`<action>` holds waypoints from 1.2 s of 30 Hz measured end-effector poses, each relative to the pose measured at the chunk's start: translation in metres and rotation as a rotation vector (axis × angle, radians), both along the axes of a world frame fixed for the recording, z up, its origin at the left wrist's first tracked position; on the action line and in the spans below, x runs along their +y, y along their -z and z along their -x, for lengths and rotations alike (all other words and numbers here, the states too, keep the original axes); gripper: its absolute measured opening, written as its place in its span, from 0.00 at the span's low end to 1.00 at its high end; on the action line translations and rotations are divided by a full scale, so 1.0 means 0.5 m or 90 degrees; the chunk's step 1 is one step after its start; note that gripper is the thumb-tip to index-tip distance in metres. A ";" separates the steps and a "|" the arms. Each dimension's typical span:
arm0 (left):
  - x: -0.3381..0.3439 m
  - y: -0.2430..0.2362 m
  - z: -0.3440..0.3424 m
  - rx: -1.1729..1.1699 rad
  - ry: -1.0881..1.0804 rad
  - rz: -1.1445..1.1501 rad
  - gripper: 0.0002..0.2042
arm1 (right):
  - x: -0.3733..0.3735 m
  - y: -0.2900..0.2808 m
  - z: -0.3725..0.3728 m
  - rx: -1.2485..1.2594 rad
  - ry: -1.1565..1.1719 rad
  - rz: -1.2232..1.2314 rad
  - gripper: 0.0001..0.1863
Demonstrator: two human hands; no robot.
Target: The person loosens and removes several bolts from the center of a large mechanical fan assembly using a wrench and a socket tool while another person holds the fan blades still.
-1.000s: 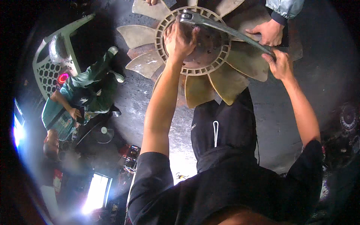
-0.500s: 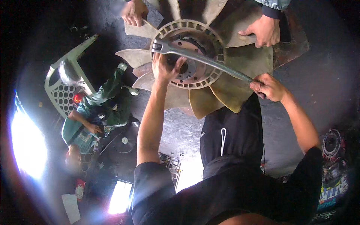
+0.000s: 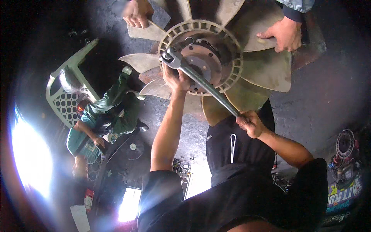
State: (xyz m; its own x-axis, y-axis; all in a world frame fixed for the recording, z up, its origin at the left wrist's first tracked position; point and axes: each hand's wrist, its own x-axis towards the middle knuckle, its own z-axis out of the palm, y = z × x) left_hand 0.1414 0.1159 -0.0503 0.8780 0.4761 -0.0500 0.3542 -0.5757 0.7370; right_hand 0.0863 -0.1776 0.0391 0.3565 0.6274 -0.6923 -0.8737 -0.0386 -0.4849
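My right hand (image 3: 251, 123) is wrapped round the lower end of a long steel breaker bar (image 3: 210, 89). The bar slants up and left across a large pale fan (image 3: 264, 69), and its forked head lies over the left part of the hub ring. Just under that head, my left hand (image 3: 176, 79) is closed against the tool, its fingertips hidden behind the head. Bolt holes show in the rusty round hub plate (image 3: 218, 65). Another person's hand (image 3: 137, 13) grips a blade at the top left, and that person's other hand (image 3: 284, 34) rests on a blade at the top right.
At the left, a person in green work clothes (image 3: 102, 104) sits beside a pale plastic chair (image 3: 63, 96). A round ringed part (image 3: 345, 144) and other machine parts lie at the far right. The dark floor (image 3: 309, 100) is stained.
My right hand has swung the bar's handle end down and left, so the bar slants more steeply. My left hand and the tool's head have shifted slightly right and down in view.
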 end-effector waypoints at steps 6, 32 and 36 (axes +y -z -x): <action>0.003 -0.021 -0.007 0.067 0.013 -0.001 0.18 | 0.052 0.001 0.056 -0.045 0.031 -0.002 0.21; 0.060 0.046 0.070 0.116 0.095 0.122 0.24 | 0.110 0.027 0.096 -0.357 0.053 0.066 0.09; 0.061 0.057 0.084 0.110 0.057 0.124 0.24 | 0.111 0.030 0.120 -0.441 0.015 0.131 0.13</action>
